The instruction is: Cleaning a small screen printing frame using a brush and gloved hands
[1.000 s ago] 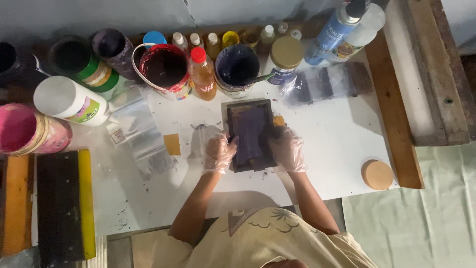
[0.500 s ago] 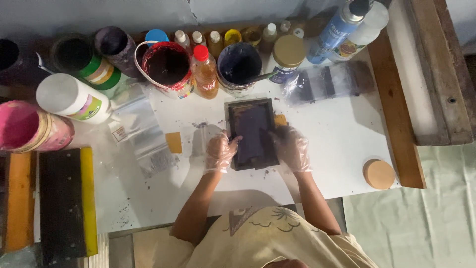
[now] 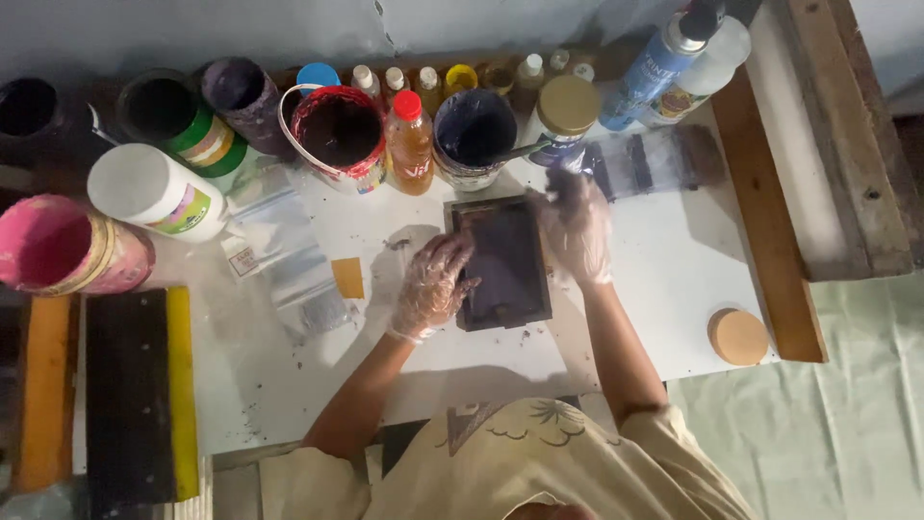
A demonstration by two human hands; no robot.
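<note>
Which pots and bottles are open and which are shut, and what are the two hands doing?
Dark blue paint tub: open, stick inside.
Red paint tub: open.
Pink pot: open.
Orange bottle: red cap on.
Tan-lidded jar: shut.
White jar: lid on.
Small frame: flat on the table.
Left hand: gloved, touching the frame's left edge.
Right hand: gloved, at the frame's right edge.

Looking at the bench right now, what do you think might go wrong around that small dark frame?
The left hand steadies the small dark frame only at its edge, so it might shift on the white table. The right hand is lifted near the open tub of dark ink, whose stick leans out; a bump could tip it. Ink specks near the frame could smear.
</note>
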